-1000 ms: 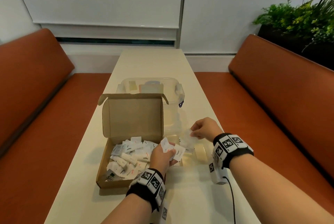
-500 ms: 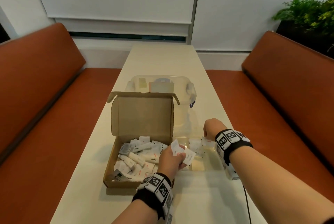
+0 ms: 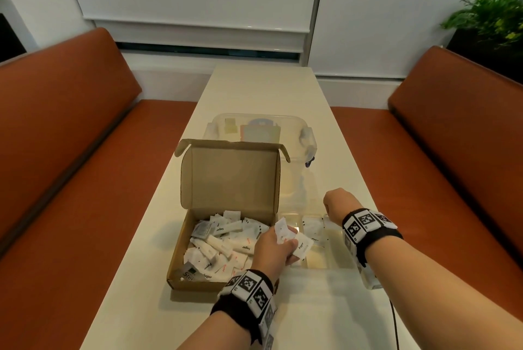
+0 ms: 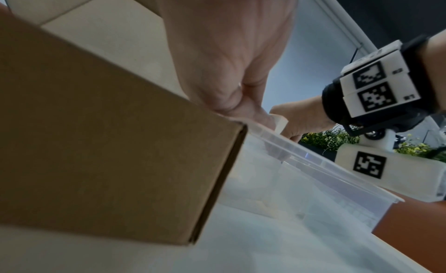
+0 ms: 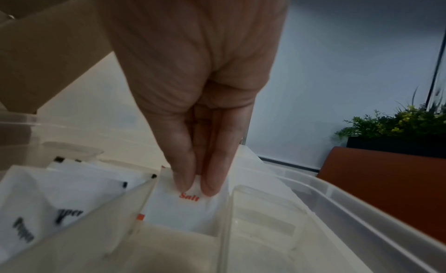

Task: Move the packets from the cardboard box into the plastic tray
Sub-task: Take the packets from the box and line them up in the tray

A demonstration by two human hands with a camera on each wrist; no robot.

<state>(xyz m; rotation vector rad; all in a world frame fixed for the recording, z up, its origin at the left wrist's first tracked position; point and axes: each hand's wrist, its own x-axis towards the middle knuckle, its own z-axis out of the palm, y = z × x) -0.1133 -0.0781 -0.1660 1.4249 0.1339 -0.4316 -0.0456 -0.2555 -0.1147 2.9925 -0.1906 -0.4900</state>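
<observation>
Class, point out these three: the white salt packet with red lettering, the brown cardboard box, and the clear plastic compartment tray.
White salt packet (image 5: 185, 210): right wrist view, its face below the lettering.
Brown cardboard box (image 3: 230, 177): head view, inside of the raised lid.
Clear plastic compartment tray (image 5: 342, 199): right wrist view, outer rim.

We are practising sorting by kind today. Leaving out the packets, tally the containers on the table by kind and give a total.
Cardboard box: 1
Clear plastic tray with compartments: 1
Clear lidded plastic tub: 1
Total: 3
</observation>
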